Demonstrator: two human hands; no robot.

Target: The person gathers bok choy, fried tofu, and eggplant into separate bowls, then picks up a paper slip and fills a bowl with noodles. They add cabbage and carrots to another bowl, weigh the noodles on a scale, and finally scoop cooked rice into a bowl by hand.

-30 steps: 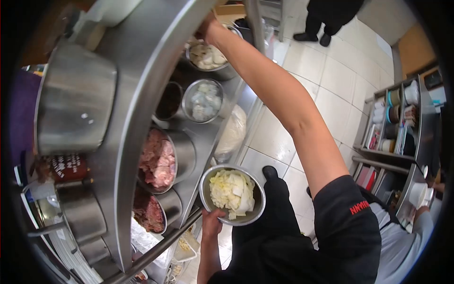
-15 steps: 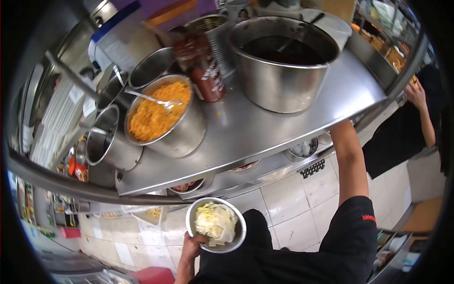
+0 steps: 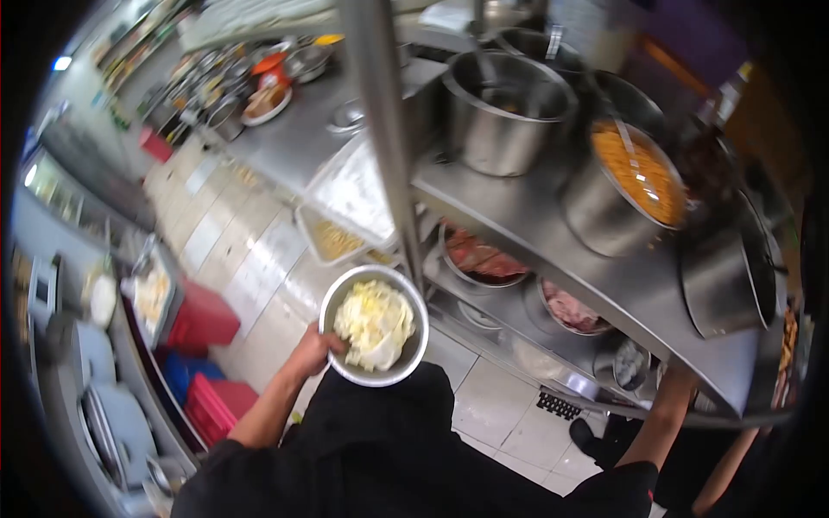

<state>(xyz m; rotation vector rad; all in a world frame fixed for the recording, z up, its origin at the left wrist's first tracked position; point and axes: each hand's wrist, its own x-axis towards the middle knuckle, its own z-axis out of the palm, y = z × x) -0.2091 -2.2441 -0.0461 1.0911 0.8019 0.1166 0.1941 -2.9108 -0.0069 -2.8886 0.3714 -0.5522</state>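
Note:
My left hand (image 3: 313, 350) grips the rim of a metal bowl (image 3: 421, 332) in front of my body. Chopped pale yellow and white vegetables (image 3: 373, 324) lie in it. On the right, my right arm reaches under the steel shelf; only the wrist side of my right hand (image 3: 678, 380) shows, and its fingers are hidden beneath the shelf edge. Near it on the lower level stands a metal container (image 3: 623, 367) with whitish, translucent contents.
Metal pots, one with orange shredded food (image 3: 635, 173), stand on the upper shelf (image 3: 518, 207). Bowls of raw meat (image 3: 484, 255) sit below. An upright post (image 3: 380, 112) rises ahead. Red bins (image 3: 203, 315) stand left. A co-worker's arm (image 3: 725, 475) is at lower right.
The view has swung left, so the shelf and pots now appear further right. The bowl is still in my left hand. My right arm still reaches under the shelf.

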